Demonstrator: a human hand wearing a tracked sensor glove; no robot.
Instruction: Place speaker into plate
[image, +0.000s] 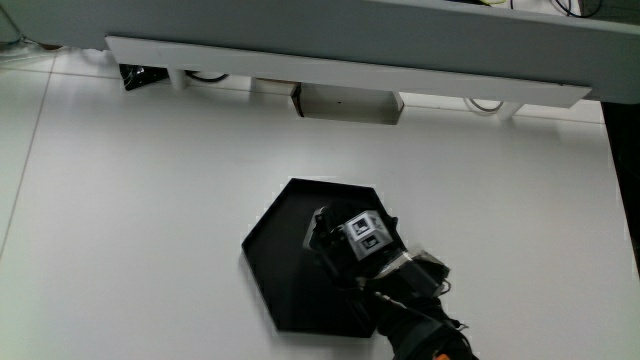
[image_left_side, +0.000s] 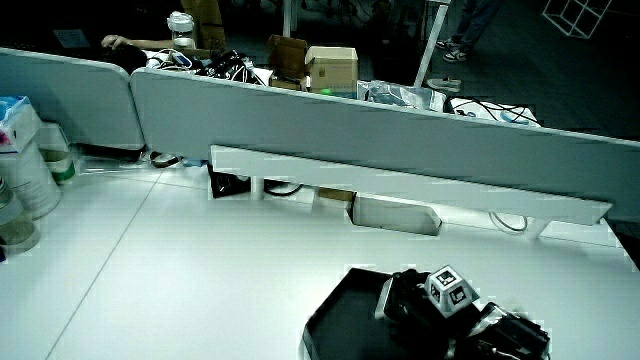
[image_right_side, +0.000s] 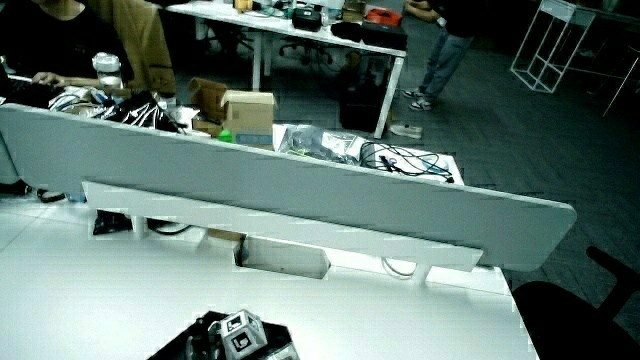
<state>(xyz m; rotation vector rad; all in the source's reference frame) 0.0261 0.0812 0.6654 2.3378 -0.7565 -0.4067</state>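
A black hexagonal plate (image: 272, 262) lies on the white table, nearer to the person than the low partition; it also shows in a side view (image_left_side: 335, 318). The gloved hand (image: 345, 240) hovers over the plate, its patterned cube (image: 363, 234) facing up. Its fingers curl down around a dark boxy speaker (image: 318, 232) just above the plate's floor. In a side view the hand (image_left_side: 425, 300) grips the speaker (image_left_side: 388, 298) the same way; most of the speaker is hidden by the glove. Only the cube and knuckles of the hand (image_right_side: 235, 340) show in a side view.
A long white rail (image: 340, 68) runs along the foot of the grey partition (image_left_side: 380, 135). A pale box (image: 347, 103) sits under it, with a black item (image: 140, 76) and cables nearby. Jars and a tissue pack (image_left_side: 25, 165) stand at the table's edge.
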